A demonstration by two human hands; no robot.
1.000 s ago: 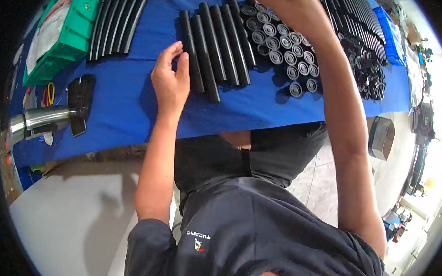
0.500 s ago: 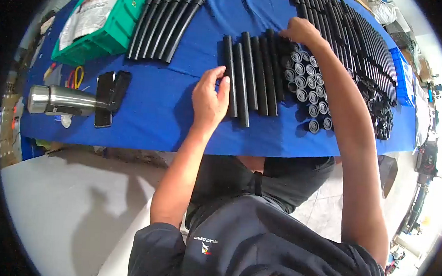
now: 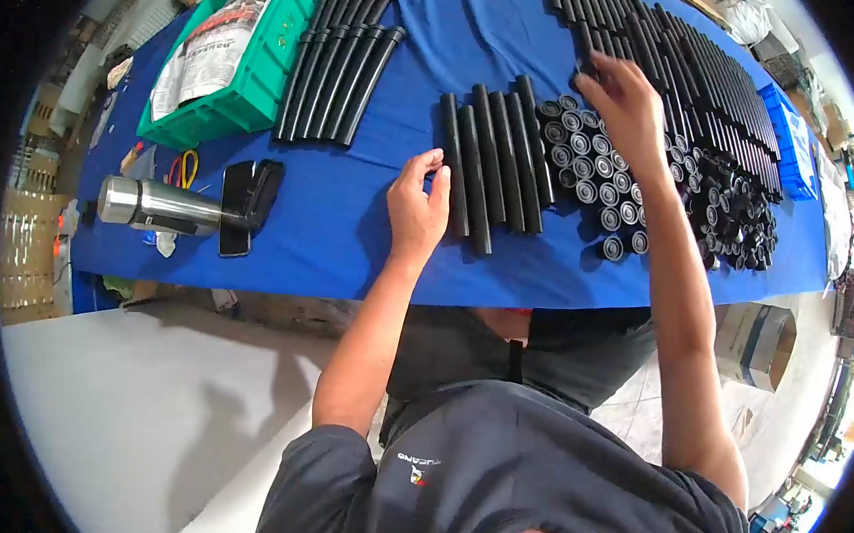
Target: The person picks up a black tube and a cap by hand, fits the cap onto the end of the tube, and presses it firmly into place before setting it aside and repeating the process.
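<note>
My left hand (image 3: 418,207) rests on the blue cloth with thumb and fingers apart, beside the leftmost of several black tubes (image 3: 476,169) lying side by side. It holds nothing. My right hand (image 3: 626,108) is above the far edge of a cluster of round black caps (image 3: 603,167), near the ends of more black tubes (image 3: 590,35). Its thumb and fingers look parted, with a dark gap between them. The hand covers part of the caps and tubes behind it.
Many black tubes (image 3: 712,79) fill the far right, with loose black fittings (image 3: 734,218) before them. A blue bin (image 3: 790,144) stands at the right edge. To the left are collared tubes (image 3: 344,82), a green crate (image 3: 253,106) with newspaper, a steel flask (image 3: 163,205) and a phone (image 3: 235,234).
My right hand has moved from the far end of the tube row to the right, over the caps. My left hand stays beside the row. The whole view has shifted slightly.
</note>
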